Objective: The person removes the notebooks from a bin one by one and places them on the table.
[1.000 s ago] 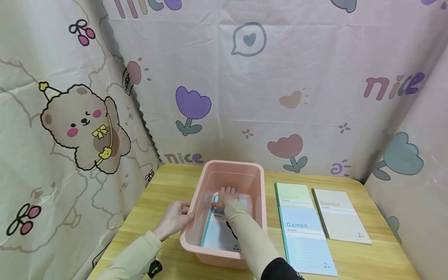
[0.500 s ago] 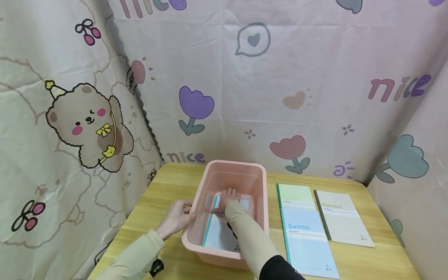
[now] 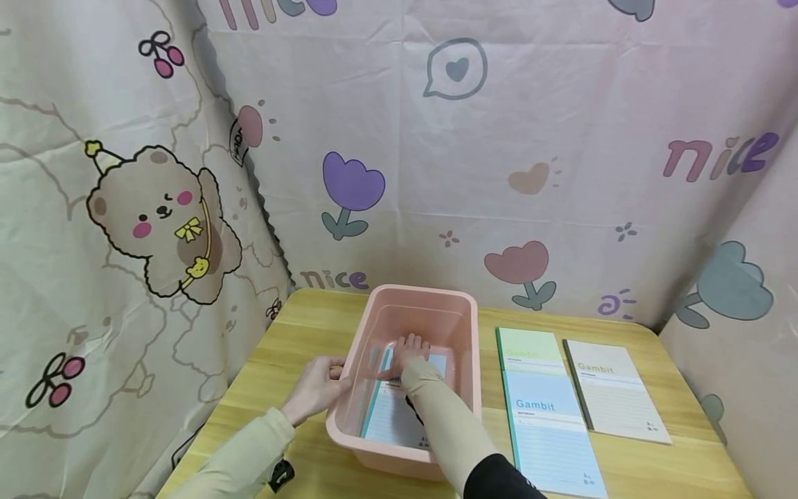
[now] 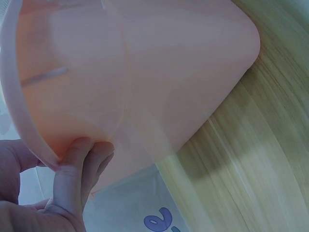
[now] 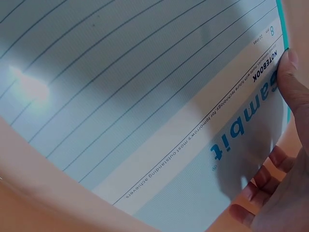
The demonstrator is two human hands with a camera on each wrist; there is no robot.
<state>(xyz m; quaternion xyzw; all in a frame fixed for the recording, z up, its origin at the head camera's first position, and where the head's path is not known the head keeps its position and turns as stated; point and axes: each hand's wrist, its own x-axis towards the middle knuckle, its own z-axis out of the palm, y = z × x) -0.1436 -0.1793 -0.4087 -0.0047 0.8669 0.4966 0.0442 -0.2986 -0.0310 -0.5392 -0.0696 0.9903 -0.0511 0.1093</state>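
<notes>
A pink plastic bin stands on the table, also large in the left wrist view. My left hand grips its left rim; in the left wrist view the fingers bend against the wall. Inside the bin lies a blue notebook with a teal spine, lettered "Gambit" in the right wrist view. My right hand reaches in and holds its upper left corner. In the right wrist view the thumb lies at the spine and the fingertips bend at the top edge. Whatever lies beneath this notebook is hidden.
Right of the bin, another blue notebook overlaps a pale green notebook. Beside them lies a cream notebook with a dark spine. A patterned cloth hangs behind the wooden table and at both sides.
The head view has shifted slightly, so the scene sits a little further right. Both hands keep their places on the bin and the notebook, with the right fingers barely shifting.
</notes>
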